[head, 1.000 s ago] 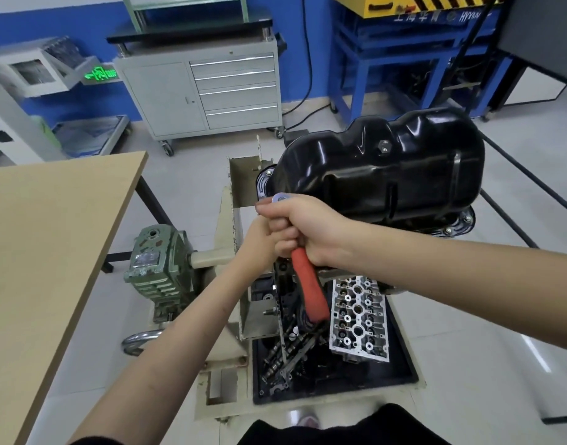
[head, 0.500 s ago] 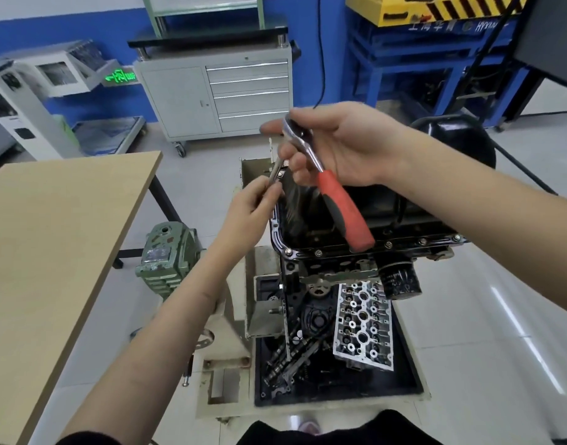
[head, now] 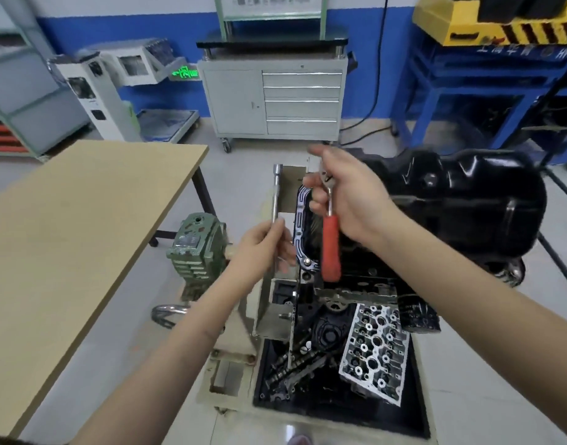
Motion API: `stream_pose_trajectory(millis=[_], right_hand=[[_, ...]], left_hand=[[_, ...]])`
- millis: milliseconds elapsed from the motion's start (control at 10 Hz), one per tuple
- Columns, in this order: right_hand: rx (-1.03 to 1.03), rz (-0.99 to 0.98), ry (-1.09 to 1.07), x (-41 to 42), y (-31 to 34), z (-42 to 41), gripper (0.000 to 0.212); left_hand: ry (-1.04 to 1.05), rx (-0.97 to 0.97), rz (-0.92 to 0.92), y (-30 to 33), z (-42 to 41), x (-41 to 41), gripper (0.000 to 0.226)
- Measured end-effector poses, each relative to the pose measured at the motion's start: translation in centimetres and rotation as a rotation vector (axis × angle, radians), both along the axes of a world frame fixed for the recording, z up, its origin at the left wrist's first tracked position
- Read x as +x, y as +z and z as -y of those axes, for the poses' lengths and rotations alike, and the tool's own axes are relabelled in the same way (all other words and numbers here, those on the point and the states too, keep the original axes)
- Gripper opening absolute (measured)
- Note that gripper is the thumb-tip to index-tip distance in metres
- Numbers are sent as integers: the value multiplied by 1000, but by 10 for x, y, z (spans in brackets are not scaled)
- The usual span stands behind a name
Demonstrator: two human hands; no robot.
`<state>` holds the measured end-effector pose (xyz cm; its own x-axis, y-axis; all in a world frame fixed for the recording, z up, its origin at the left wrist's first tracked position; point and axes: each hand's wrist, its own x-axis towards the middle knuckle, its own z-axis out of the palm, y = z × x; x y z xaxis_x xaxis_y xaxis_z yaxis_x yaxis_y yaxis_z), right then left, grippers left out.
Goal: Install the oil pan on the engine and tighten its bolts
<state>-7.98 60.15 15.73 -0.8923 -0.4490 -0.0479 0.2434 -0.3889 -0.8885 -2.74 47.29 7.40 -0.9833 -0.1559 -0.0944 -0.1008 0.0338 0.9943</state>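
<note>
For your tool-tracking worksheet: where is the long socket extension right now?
In the head view, left of centre: the socket extension stands upright, held by the left hand, beside the ratchet.

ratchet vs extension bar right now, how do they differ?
The ratchet has a red handle hanging down; the extension bar is bare metal and points up. The right hand holds the ratchet near its head; the left hand pinches the extension bar low, socket end up top. The ratchet looks thicker than the slim bar. Both are held apart, above the engine.
</note>
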Motion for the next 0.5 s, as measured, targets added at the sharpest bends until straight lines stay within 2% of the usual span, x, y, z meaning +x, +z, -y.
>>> stream_pose_trajectory(millis=[100, 200, 300, 400, 500], right_hand=[[94, 79, -100, 0, -23, 30, 15], [216, 58, -98, -5, -40, 52, 19], [476, -63, 38, -8, -53, 66, 36], [614, -154, 165, -8, -62, 82, 45], [641, -178, 255, -7, -61, 111, 46]], left_hand=[[-21, 192, 68, -1, -13, 8, 33], [3, 318, 99, -4, -9, 16, 34], [38, 356, 124, -5, 6, 22, 28], [52, 305, 168, -9, 29, 29, 17], [98, 302, 189, -12, 61, 33, 13]])
